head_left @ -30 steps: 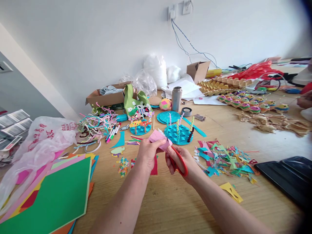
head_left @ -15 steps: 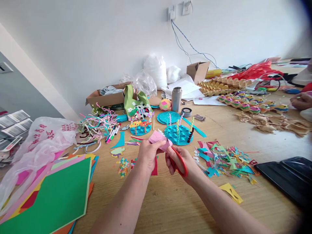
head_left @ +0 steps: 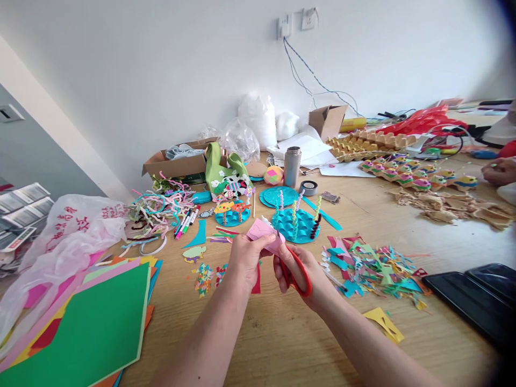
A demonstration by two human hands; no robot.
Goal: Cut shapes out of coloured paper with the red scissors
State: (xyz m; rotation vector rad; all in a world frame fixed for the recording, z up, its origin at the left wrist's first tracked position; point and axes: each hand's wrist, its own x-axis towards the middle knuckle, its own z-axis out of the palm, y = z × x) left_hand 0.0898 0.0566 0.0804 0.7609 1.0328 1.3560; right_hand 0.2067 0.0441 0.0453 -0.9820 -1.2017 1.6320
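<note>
Between thumb and fingers my left hand (head_left: 246,257) pinches a piece of pink paper (head_left: 258,230) with faint drawn lines on it. My right hand (head_left: 303,271) grips red-handled scissors (head_left: 305,279), whose blades meet the right side of the pink paper. Just beyond the hands stands a blue disc (head_left: 287,230) with twisted pipe cleaners upright on it. A smaller blue disc (head_left: 230,217) bearing paper fish lies to its left. Under the wrists, part of a red paper piece (head_left: 257,279) shows, partly hidden.
Coloured paper sheets (head_left: 100,317) are stacked at left. A heap of paper scraps (head_left: 374,266) lies at right beside a black tray (head_left: 463,295). Pipe cleaners (head_left: 161,207), markers (head_left: 187,223), a metal flask (head_left: 292,166) and painted egg-carton pieces (head_left: 419,172) sit farther back. Another person's hand (head_left: 500,171) is at far right.
Hardly anything differs. The camera view has shifted very slightly; both hands keep the pink paper and scissors in nearly the same position.
</note>
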